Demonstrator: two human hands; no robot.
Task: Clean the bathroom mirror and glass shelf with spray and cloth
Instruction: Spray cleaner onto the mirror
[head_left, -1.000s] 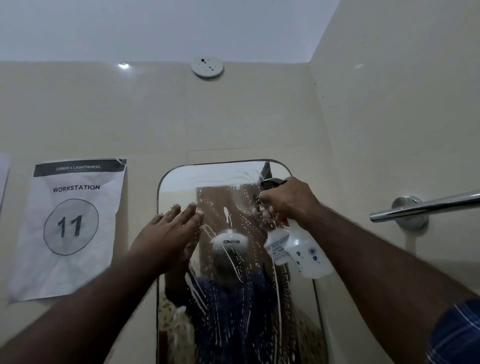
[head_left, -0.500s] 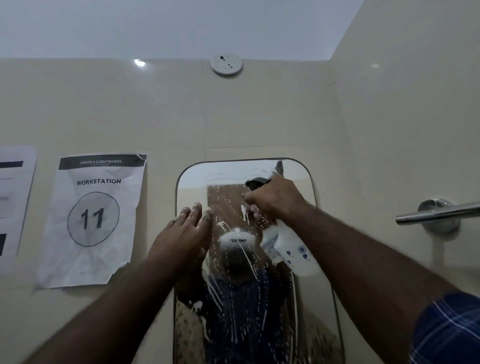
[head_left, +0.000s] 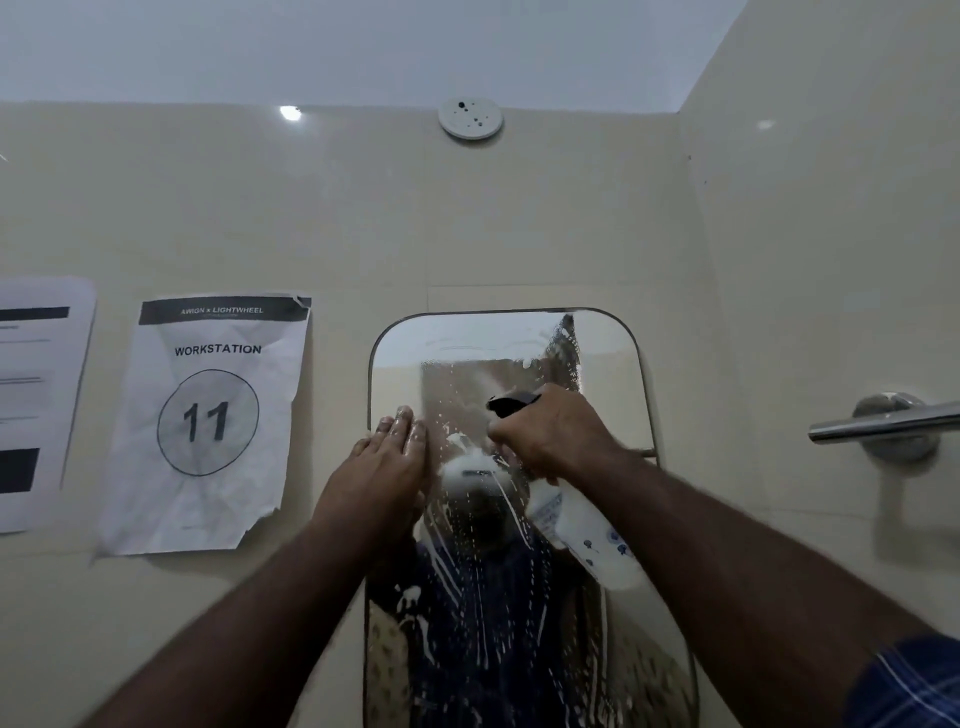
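White foam streaks the mirror (head_left: 597, 358); the left hand (head_left: 382, 462), flat, has slid up its left edge, the right hand (head_left: 550, 431) still clenches the bottle (head_left: 592, 540).

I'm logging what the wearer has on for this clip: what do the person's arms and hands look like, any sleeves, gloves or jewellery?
Both forearms are bare. The left hand and right hand wear no gloves, and no rings or watch show. The left hand's fingers glisten with wet droplets. At the lower right corner a dark blue sleeve with thin white check lines covers the right upper arm. No left sleeve is in view.
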